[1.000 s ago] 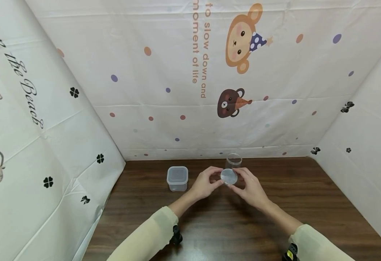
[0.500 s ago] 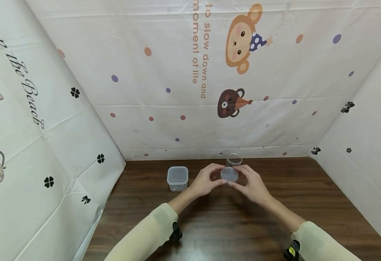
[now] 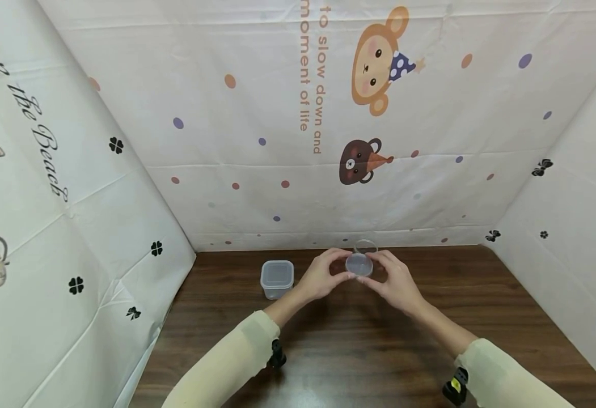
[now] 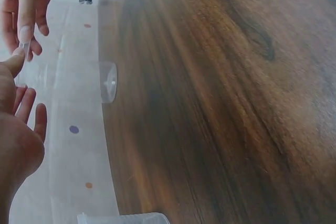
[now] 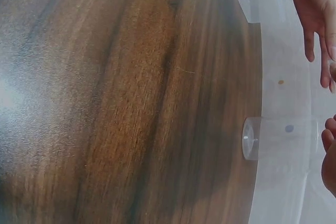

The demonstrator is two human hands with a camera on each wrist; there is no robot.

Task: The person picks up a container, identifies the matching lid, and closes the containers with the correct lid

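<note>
A small round translucent lid (image 3: 359,264) is held up between both hands. My left hand (image 3: 323,276) pinches its left edge with thumb and fingers, and my right hand (image 3: 394,285) pinches the right edge. Just beyond the lid stands a clear cylindrical jar (image 5: 251,139) with its top uncovered; in the head view the lid and fingers hide most of its body. Only a sliver of the lid shows between the thumbs in the left wrist view. Whether the lid touches the jar's rim is not plain, but it looks apart from it.
To the left on the brown wooden table (image 3: 349,351) is a square translucent container (image 3: 277,275) with its lid on. White printed cloth (image 3: 277,141) walls the back and both sides, meeting the table's back edge close behind the jar.
Both hands have moved slightly forward and up with the lid, which now covers more of the jar in the head view. The jar and the square container have stayed put.
</note>
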